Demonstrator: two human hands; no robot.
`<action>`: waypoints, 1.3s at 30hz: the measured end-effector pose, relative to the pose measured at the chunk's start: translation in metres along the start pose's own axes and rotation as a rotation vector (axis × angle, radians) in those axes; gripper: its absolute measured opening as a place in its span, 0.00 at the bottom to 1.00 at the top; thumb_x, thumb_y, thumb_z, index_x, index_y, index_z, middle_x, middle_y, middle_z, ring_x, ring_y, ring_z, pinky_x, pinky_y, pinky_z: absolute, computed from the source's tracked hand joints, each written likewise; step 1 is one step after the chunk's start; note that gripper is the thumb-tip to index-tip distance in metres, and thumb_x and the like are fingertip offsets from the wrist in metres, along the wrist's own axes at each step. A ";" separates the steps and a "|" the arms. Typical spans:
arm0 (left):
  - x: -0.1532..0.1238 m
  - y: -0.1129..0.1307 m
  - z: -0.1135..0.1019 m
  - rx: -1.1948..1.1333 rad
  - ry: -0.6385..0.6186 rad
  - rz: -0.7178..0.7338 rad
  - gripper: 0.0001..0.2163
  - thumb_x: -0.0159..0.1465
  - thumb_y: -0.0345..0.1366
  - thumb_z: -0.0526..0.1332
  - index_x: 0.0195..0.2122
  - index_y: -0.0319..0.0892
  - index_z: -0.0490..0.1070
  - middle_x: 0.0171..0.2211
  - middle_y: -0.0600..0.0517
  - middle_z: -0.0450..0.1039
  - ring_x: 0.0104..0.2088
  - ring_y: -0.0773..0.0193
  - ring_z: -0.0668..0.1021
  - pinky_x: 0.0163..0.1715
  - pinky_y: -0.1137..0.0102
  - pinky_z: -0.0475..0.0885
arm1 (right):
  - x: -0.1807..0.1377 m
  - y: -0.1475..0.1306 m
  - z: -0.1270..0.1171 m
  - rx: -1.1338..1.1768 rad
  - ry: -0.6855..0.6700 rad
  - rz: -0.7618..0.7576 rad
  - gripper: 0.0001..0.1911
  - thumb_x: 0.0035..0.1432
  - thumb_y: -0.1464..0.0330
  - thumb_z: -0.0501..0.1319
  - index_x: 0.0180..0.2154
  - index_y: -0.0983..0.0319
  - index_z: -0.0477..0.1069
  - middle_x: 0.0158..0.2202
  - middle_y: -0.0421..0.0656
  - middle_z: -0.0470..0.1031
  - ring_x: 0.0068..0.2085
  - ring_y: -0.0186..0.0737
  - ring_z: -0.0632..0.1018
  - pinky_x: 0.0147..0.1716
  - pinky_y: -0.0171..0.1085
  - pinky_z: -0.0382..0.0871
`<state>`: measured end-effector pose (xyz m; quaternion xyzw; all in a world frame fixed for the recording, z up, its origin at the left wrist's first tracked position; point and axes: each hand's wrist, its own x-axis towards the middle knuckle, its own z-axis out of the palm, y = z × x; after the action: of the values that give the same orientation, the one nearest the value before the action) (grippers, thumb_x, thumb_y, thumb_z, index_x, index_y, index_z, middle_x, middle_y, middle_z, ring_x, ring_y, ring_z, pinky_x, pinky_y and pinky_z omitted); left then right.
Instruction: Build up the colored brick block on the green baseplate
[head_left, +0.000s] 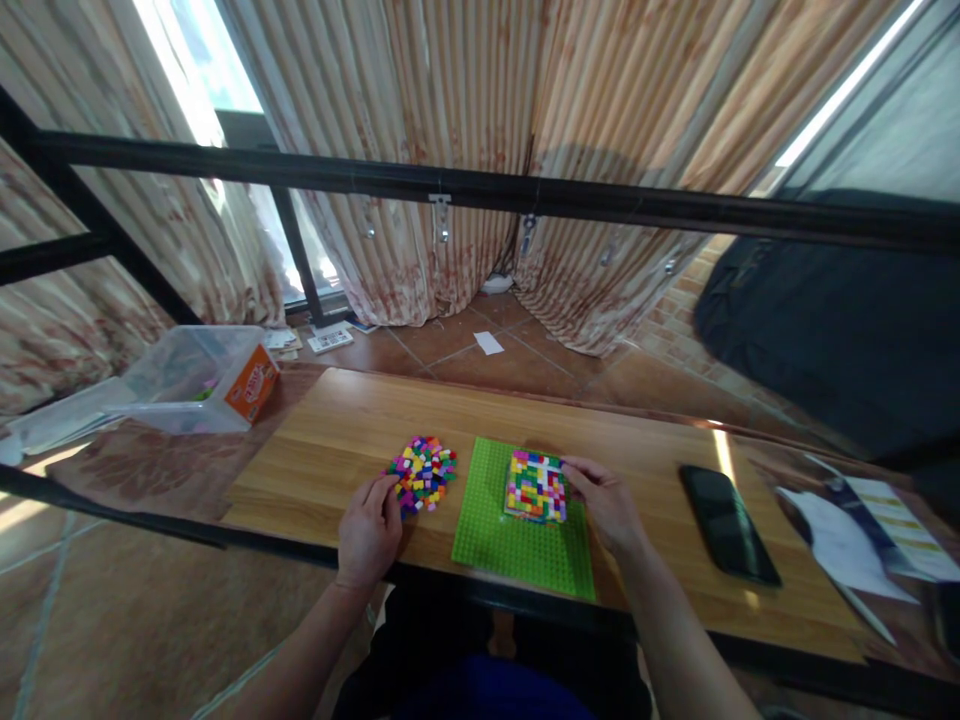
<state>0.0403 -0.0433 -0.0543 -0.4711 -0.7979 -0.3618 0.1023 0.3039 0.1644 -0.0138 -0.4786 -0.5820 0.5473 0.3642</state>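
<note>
A bright green baseplate (480,540) lies on the wooden table. On its upper right part stands a square block of many-coloured toy bricks (536,487). My right hand (609,503) is at the block's far right corner, thumb and forefinger closed against it. To the left of the baseplate is a heap of loose toy bricks (427,472) in mixed colours. My left hand (370,528) rests at the near left edge of this heap, its fingers curled together. Whatever may be between the left fingertips is hidden.
A black phone (729,524) lies to the right on the table (315,445). Papers (847,540) are beyond it. On the left stands a clear plastic box (195,375) with an orange label. A dark metal rail (480,190) crosses in front of the curtains (450,90).
</note>
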 end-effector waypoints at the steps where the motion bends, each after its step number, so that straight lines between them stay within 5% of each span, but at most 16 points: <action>1: 0.000 0.000 0.000 0.001 0.002 0.001 0.11 0.66 0.33 0.52 0.45 0.42 0.72 0.42 0.44 0.76 0.46 0.55 0.78 0.48 0.62 0.74 | 0.001 0.000 -0.001 -0.038 -0.001 -0.023 0.24 0.42 0.53 0.68 0.36 0.64 0.80 0.32 0.46 0.80 0.30 0.39 0.76 0.29 0.36 0.68; 9: 0.001 0.002 -0.001 -0.009 0.012 0.002 0.11 0.66 0.34 0.52 0.44 0.42 0.72 0.42 0.45 0.77 0.46 0.55 0.78 0.48 0.61 0.74 | 0.004 -0.009 -0.006 -0.348 0.004 -0.178 0.16 0.50 0.57 0.63 0.34 0.61 0.80 0.36 0.46 0.82 0.39 0.46 0.79 0.44 0.44 0.71; 25: 0.003 -0.003 -0.001 -0.002 0.008 0.035 0.11 0.66 0.35 0.52 0.44 0.43 0.72 0.40 0.45 0.76 0.43 0.54 0.78 0.45 0.62 0.74 | 0.012 -0.025 -0.011 -0.487 -0.124 -0.238 0.11 0.53 0.64 0.60 0.32 0.59 0.81 0.34 0.43 0.82 0.38 0.43 0.79 0.42 0.41 0.69; 33: 0.004 -0.009 0.001 0.024 0.035 0.107 0.11 0.66 0.35 0.52 0.42 0.41 0.72 0.38 0.46 0.77 0.41 0.56 0.78 0.43 0.65 0.73 | -0.003 0.001 -0.006 0.155 0.067 -0.019 0.15 0.39 0.58 0.71 0.29 0.62 0.80 0.26 0.40 0.78 0.28 0.37 0.75 0.35 0.40 0.72; 39: 0.006 -0.010 0.000 0.067 0.040 0.124 0.11 0.67 0.35 0.52 0.43 0.41 0.72 0.38 0.46 0.77 0.40 0.57 0.79 0.41 0.66 0.73 | -0.018 0.008 -0.003 0.349 0.096 0.048 0.23 0.34 0.53 0.74 0.30 0.62 0.78 0.27 0.41 0.78 0.29 0.37 0.77 0.37 0.42 0.76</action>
<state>0.0289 -0.0419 -0.0560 -0.5087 -0.7766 -0.3371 0.1564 0.3135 0.1474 -0.0190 -0.4476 -0.4487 0.6248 0.4560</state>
